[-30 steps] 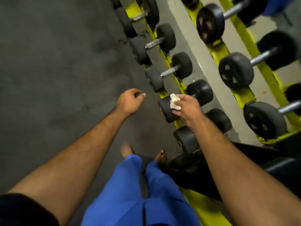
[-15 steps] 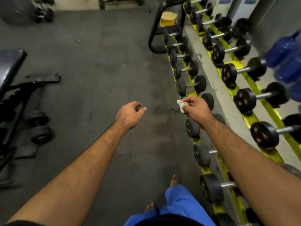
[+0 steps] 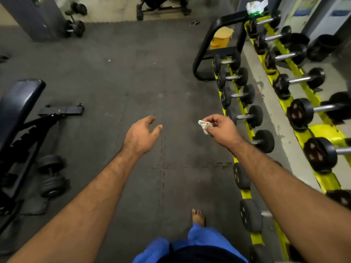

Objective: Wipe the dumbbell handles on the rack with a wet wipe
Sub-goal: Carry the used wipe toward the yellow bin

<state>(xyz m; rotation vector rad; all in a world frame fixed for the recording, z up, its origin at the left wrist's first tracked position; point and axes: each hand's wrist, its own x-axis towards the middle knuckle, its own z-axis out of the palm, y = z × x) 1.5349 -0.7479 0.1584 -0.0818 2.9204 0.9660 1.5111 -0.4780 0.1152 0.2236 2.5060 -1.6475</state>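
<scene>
A yellow and black dumbbell rack (image 3: 245,118) runs along the right, with black dumbbells on a lower row (image 3: 245,117) and an upper row (image 3: 300,80), their metal handles showing. My right hand (image 3: 221,128) pinches a crumpled white wet wipe (image 3: 204,125) in the air just left of the lower row, not touching any handle. My left hand (image 3: 143,134) hovers over the floor mat with fingers loosely curled apart, holding nothing.
A dark weight bench (image 3: 19,103) stands at the left with loose dumbbells (image 3: 52,175) beside it. A yellow bucket (image 3: 221,37) sits behind the rack's end frame. A wipes packet (image 3: 256,6) rests on the rack top. Dark floor mats (image 3: 133,82) lie ahead.
My right hand has lifted the wipe off the lower-row dumbbells and moved left, away from the rack. My left hand has loosened from a fist. The view has tilted up.
</scene>
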